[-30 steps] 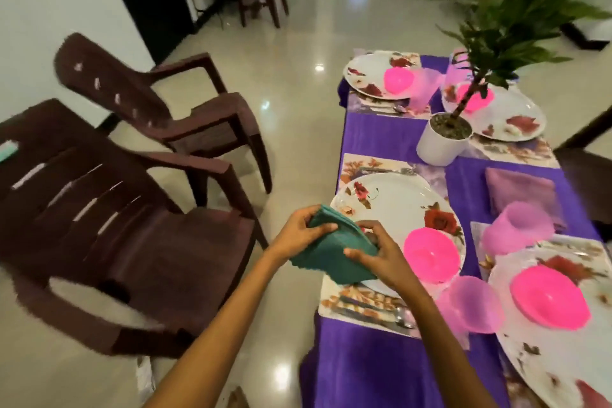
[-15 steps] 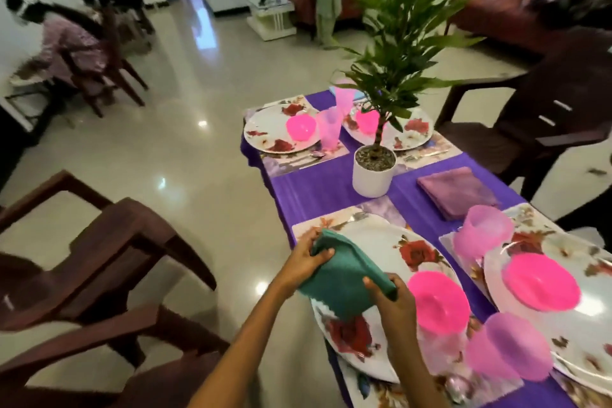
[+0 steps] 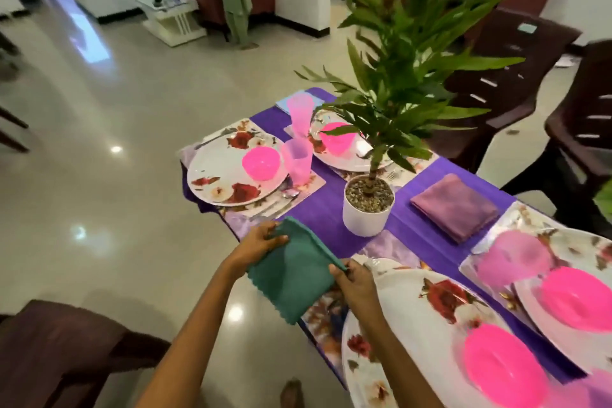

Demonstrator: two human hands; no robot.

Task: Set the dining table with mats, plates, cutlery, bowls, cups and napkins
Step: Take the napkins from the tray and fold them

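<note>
Bench: the bench (image 3: 334, 219), under a purple cloth, stood on a shiny pale floor (image 3: 99, 175).
Centre: a white potted plant (image 3: 367, 209) stood there.
Green napkin: the green napkin (image 3: 293, 275) was held over the bench's left edge, between two floral plates.
Left hand: the left hand (image 3: 260, 242) pinched its far corner.
Right hand: the right hand (image 3: 352, 281) pinched its right edge.
Purple napkin: the purple napkin (image 3: 455, 205) lay folded near the right edge.

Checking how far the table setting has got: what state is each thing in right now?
Green cloth napkin: folded, held off the table edge.
Left hand: grips the napkin's far corner.
Right hand: pinches its near corner.
Folded purple napkin: lying flat on the cloth.
Pink plastic cup: upright.
White plant pot: upright.
</note>
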